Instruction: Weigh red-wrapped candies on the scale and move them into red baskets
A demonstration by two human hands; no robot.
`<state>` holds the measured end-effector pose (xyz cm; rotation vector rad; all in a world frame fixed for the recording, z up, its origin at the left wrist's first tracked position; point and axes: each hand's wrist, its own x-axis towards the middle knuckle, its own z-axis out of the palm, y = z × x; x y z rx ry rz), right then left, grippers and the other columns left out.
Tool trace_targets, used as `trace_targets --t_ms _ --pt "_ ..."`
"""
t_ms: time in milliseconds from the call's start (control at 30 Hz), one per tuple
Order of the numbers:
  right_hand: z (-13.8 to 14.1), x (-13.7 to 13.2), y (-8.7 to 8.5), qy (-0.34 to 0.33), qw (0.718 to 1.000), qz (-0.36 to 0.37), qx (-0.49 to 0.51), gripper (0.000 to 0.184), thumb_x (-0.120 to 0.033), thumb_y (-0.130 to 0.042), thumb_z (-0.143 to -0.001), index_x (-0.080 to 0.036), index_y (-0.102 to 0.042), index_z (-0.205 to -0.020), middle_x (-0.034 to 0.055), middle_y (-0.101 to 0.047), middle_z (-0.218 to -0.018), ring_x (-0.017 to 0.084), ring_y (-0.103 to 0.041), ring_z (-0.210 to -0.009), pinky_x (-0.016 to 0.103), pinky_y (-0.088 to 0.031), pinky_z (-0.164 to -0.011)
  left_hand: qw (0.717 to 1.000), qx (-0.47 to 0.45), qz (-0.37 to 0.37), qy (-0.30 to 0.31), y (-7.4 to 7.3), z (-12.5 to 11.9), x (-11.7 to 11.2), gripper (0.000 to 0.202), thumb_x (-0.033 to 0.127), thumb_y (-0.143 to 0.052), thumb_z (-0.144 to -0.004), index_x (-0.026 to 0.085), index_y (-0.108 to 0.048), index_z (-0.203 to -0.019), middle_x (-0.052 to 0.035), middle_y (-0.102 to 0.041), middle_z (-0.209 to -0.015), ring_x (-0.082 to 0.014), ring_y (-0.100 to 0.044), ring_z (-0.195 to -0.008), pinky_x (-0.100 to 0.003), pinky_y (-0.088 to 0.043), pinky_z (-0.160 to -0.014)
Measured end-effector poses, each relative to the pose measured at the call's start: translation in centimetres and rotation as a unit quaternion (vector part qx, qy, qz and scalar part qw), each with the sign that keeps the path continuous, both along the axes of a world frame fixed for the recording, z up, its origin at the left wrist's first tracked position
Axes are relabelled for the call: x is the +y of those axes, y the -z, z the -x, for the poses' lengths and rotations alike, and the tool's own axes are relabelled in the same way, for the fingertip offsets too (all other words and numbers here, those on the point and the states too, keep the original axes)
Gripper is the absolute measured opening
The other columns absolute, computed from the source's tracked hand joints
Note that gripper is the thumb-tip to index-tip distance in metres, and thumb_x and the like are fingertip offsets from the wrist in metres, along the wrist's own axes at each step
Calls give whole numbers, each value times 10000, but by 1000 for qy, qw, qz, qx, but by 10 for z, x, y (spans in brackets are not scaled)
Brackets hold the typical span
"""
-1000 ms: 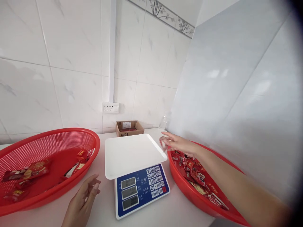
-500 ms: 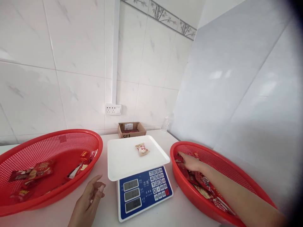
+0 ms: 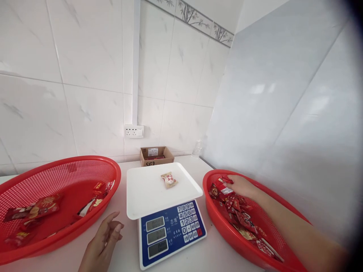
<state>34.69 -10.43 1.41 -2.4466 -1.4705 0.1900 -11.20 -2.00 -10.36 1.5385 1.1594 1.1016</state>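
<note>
Our little cream packet (image 3: 169, 180) is lying flat on the white tray (image 3: 141, 196) of the scale (image 3: 172, 232), red print facing up. It's close to square, so we can't really call a long axis, but its edges sit a bit askew to the tray's.

Our right hand (image 3: 241, 186) is down in the right basket (image 3: 208, 209), fingers bent at a red packet (image 3: 226, 179); they're partly hidden, so we can't tell how firm the hold is or which way that packet points. Our left hand (image 3: 102, 243) is half curled beside the scale, nothing in it. We can't read the display digits reliably, and the left basket (image 3: 113, 166) gets cut off by the frame.

Everything's on a white table (image 3: 127, 260) against marbled tiles (image 3: 93, 113), with a carton (image 3: 163, 161) behind the tray.
</note>
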Motion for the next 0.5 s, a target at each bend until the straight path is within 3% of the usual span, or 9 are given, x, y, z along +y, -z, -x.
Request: trace_targets --t_ms 100,233,333,500 --pt "13 8 -18 5 997 -60 41 264 -345 -446 -825 -167 -599 -945 99 -689 -990 268 -626 -934 385 -457 -854 1000 -3 -6 -4 -3 0 -2 591 660 -556 -687 234 -533 -1095 -16 -672 -822 -208 -681 -728 -336 -566 -702" --pt "54 27 -35 1 951 -144 272 314 -392 -467 -831 -193 -541 -1062 85 -691 -1009 230 -651 -910 324 -527 -726 1000 -2 -18 -7 -6 -2 -5 563 643 -529 -726 225 -529 -1102 -16 -654 -817 -196 -668 -729 -325 -556 -697" --pt "91 42 -34 -30 927 -114 356 249 -333 -498 -832 -202 -538 -1040 73 -696 -978 195 -660 -869 254 -530 -611 1000 -3 -29 10 -4 -2 -6 527 604 -507 -770 224 -514 -1135 -9 -630 -817 -180 -650 -760 -311 -537 -732" --pt "137 66 -19 -95 939 -59 324 199 -280 -494 -841 -197 -566 -1007 52 -694 -944 165 -648 -829 213 -519 -558 999 -6 -28 26 -3 -3 -7 533 599 -473 -794 220 -481 -1170 -10 -607 -815 -171 -628 -734 -311 -524 -720"
